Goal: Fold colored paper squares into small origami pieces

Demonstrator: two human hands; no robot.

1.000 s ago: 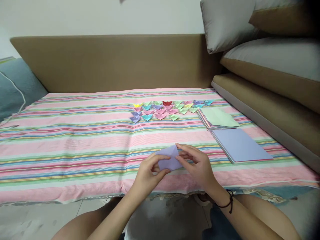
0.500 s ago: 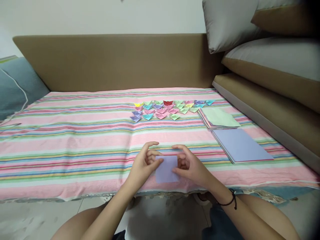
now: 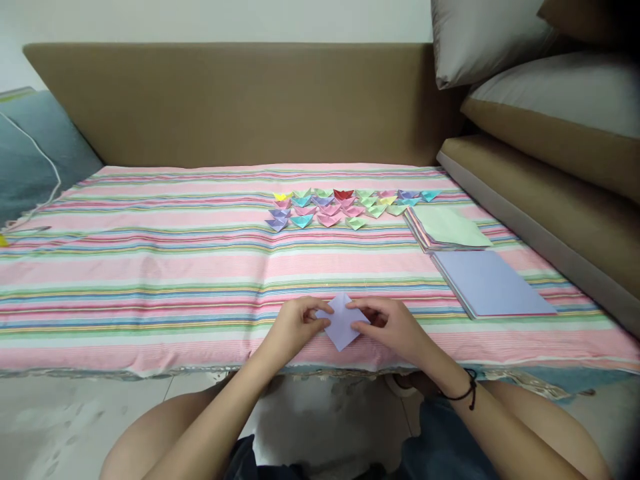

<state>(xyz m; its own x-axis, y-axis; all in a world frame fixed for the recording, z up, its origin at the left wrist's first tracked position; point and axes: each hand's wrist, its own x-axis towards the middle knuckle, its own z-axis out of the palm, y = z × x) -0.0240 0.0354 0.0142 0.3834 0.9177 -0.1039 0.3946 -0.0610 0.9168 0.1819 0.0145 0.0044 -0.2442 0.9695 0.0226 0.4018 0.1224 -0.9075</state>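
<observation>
A small folded square of lavender paper point(image 3: 342, 327) is held near the front edge of the striped cloth, turned so one corner points toward me. My left hand point(image 3: 303, 320) pinches its left side between thumb and fingers. On the opposite side, my right hand point(image 3: 383, 321) grips the paper with thumb and forefinger; its other fingers are curled and partly hidden. Beyond the hands stand several folded paper boats point(image 3: 330, 219) in rows, in pink, green, blue, purple, yellow and red.
A stack of lavender paper sheets point(image 3: 495, 283) lies to the right, with a pale green-topped stack point(image 3: 450, 227) behind it. Grey and brown cushions point(image 3: 555, 180) pile up along the right side. A white cord point(image 3: 43, 157) runs at the far left of the striped cloth point(image 3: 150, 273).
The lavender paper has turned from edge-on square to a diamond. Both hands have closed in on its side corners. The view has tilted slightly, shifting the scene upward.
</observation>
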